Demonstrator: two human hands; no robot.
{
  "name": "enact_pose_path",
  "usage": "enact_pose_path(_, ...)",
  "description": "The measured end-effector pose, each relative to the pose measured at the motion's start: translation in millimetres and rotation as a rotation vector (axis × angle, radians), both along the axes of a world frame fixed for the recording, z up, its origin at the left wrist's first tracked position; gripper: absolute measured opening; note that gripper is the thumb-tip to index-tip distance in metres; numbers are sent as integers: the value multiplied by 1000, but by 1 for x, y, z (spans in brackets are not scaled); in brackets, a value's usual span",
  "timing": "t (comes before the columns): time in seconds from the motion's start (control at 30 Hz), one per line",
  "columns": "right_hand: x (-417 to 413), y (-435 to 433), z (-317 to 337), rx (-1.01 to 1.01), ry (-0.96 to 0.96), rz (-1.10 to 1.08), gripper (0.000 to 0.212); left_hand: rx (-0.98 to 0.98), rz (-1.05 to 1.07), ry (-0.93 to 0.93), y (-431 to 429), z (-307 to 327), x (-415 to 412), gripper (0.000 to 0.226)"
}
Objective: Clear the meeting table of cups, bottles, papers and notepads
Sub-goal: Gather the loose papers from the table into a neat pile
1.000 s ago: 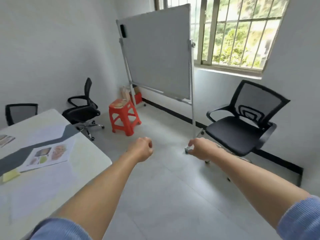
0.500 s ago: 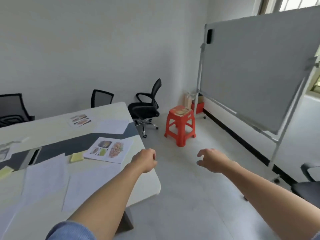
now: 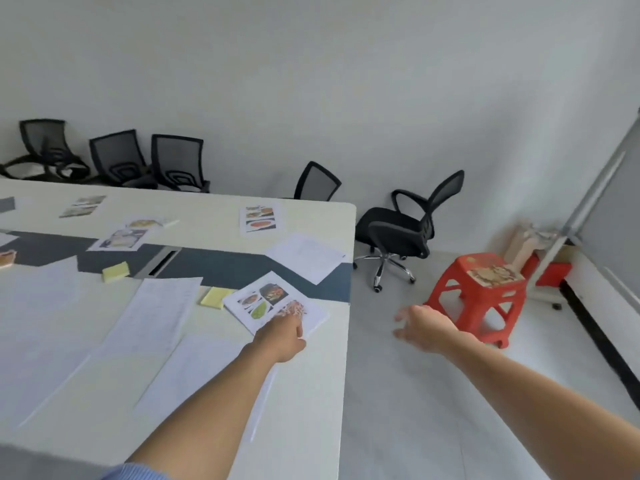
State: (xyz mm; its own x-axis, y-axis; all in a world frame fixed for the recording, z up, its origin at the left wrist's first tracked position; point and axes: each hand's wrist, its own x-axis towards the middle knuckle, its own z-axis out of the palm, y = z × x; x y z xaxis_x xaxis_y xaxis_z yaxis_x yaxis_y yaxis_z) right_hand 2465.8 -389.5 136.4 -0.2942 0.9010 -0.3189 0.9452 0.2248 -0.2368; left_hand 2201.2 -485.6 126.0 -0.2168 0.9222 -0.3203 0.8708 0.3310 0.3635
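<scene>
Where the left hand (image 3: 282, 336), grip unclear, overlaps the photo sheet (image 3: 273, 303), a push could slide it off the table (image 3: 311, 427); right hand (image 3: 424, 327) splayed.

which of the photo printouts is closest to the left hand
The photo printout beside a yellow sticky pad, right at the left hand; the other printouts lie farther back on the table.

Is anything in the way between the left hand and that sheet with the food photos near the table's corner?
Nothing visible. The left hand is at the near edge of the photo sheet, with no object between them. A yellow sticky pad lies by the sheet's left corner, off to the side of the reach.
</scene>
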Motion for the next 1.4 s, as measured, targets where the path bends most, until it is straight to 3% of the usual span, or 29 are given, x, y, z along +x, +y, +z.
enact_pose_path(0.33, -74, 165, -32, -90, -72, 186, 43, -49, 253, -124, 121, -55, -49, 13)
enact_pose_path(0.47, -97, 224, -45, -118, -87, 242, 43, -108, 315, -154, 156, -74, -56, 19)
enact_pose_path(0.97, -190, 485, -86, -154, -70, 489, 40, -99, 639, -167, 354, -82, -92, 17)
enact_pose_path(1.23, -280, 559, -119, -176, -104, 611, 47, -158, 750, -151, 419, -116, -163, 27)
enact_pose_path(1.4, -343, 600, -143, -107, -109, 640, 52, -89, 773, -128, 471, -151, -229, 48)
